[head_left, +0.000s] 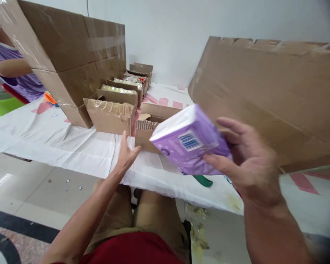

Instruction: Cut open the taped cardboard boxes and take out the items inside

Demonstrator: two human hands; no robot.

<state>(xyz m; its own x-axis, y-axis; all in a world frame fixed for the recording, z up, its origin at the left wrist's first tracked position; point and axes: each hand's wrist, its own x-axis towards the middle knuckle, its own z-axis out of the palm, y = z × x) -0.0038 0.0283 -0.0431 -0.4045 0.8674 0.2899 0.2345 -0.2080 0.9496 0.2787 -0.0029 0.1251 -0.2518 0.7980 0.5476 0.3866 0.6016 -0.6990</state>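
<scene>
I saw the person's right hand (pixel 247 161) with its grip closed around a purple pack (pixel 187 146), thumb along the near face, fingers behind. The pack hung tilted above the white-covered surface (pixel 55 143), barcode toward the wearer, partly hiding a small open carton (pixel 148 141). The left hand (pixel 126 154) held nothing, its grip loose with the thumb and fingers apart, just beside that carton; whether they touched, I couldn't tell. A green handle (pixel 203 180) lay below the pack, and stacked boxes (pixel 79 44) stood at the left.
</scene>
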